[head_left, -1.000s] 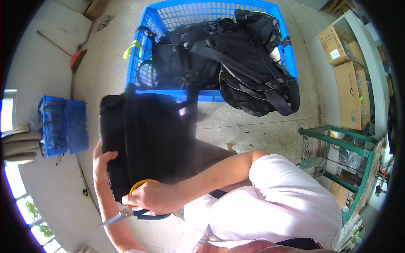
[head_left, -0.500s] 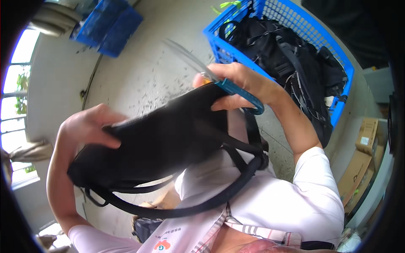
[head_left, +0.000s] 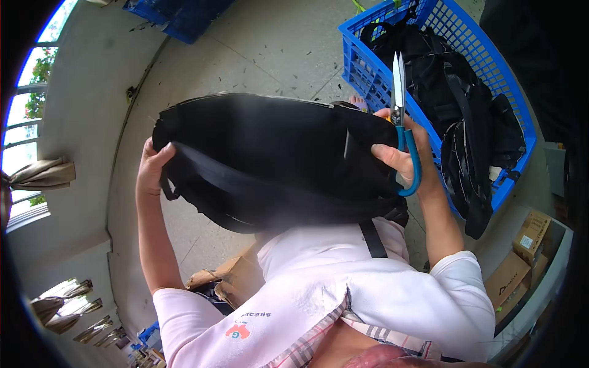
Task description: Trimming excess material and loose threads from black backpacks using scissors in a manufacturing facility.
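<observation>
A wide black fabric bag is stretched across in front of me, its long pale-edged rim along the top. My left hand grips the bag's left end, thumb on the near face. At the other end my right hand pinches the bag between thumb and fingers. The same hand carries a pair of scissors with teal handles, looped around the hand, blades closed and pointing away from me. Part of the bag's near side is blurred. Its far side is hidden.
At the far right stands a blue plastic crate heaped with black bags. Dark scraps litter the floor. Another blue container is at the upper left. Cardboard boxes lie to my right, and torn cardboard below the bag.
The bag has been turned and lifted, its left end raised, and it now hangs broadside. My left hand has closed on that end. The scissors have swung from pointing left to pointing straight away.
</observation>
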The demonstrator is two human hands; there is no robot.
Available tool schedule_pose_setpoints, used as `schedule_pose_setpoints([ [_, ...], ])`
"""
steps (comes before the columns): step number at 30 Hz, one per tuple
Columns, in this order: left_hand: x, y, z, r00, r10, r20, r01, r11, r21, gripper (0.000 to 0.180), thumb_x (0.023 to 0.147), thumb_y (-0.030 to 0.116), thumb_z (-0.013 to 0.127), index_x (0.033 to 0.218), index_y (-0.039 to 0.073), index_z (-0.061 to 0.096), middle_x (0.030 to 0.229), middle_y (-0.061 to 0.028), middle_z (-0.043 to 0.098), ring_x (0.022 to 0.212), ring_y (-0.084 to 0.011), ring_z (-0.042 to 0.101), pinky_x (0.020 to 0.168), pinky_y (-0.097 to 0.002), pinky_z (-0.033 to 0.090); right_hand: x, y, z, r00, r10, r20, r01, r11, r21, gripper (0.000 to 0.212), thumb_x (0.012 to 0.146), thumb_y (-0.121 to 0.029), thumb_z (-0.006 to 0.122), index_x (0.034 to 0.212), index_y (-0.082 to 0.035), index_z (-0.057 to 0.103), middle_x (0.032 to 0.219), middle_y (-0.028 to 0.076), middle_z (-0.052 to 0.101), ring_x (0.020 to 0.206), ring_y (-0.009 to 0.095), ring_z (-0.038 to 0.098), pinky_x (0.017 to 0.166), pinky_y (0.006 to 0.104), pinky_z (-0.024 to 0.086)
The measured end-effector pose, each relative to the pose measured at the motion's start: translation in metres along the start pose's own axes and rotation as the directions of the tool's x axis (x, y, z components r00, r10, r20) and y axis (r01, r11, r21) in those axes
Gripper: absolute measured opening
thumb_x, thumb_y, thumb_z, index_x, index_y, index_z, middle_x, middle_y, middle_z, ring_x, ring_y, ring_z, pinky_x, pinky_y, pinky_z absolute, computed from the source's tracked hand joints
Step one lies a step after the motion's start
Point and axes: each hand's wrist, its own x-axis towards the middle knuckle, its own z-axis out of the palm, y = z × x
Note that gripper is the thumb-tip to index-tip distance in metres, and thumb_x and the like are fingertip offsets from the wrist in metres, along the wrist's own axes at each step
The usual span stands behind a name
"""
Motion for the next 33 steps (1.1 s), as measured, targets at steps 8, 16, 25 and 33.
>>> schedule_pose_setpoints([
  [8,0.002,0.011,0.035,0.967,0.255,-0.027,-0.255,0.945,-0.206,0.015,0.077,0.007,0.063,0.092,0.002,0.063,0.085,-0.0045,0.064,0.073,-0.0132,0.061,0.068,-0.0244,0.049,0.027,-0.034,-0.043,0.961,0.101,0.256,0.003,0.927,-0.375,0.063,0.059,-0.043,0.077,0.104,-0.006,0.052,0.070,-0.002,0.043,0.063,0.007,0.041,0.053,0.0200,0.035],
  [16,0.000,0.026,0.061,0.924,0.381,0.032,-0.361,0.895,-0.263,0.021,0.073,0.009,0.067,0.092,0.000,0.063,0.085,-0.0044,0.063,0.076,-0.0132,0.059,0.071,-0.0247,0.046,0.080,-0.077,-0.005,0.822,-0.014,0.570,0.395,0.734,-0.552,0.076,0.059,-0.064,0.065,0.103,-0.004,0.052,0.075,0.007,0.048,0.065,0.019,0.052,0.060,0.0286,0.046],
  [25,-0.012,0.031,0.061,0.921,0.390,-0.009,-0.386,0.908,-0.167,0.030,0.070,0.013,0.069,0.094,-0.002,0.061,0.083,-0.0048,0.062,0.075,-0.0130,0.057,0.071,-0.0238,0.045,0.095,-0.096,0.030,0.737,0.008,0.675,0.457,0.731,-0.507,0.068,0.061,-0.060,0.066,0.096,-0.003,0.054,0.075,0.011,0.055,0.062,0.019,0.054,0.060,0.0293,0.046],
  [33,-0.018,0.026,0.053,0.944,0.330,-0.026,-0.329,0.928,-0.172,0.034,0.069,0.015,0.071,0.096,-0.003,0.060,0.085,-0.0030,0.061,0.079,-0.0118,0.055,0.073,-0.0230,0.043,0.090,-0.093,0.036,0.734,-0.099,0.672,0.539,0.687,-0.487,0.065,0.065,-0.057,0.064,0.095,0.001,0.055,0.060,0.006,0.046,0.048,0.013,0.043,0.045,0.0252,0.037],
])
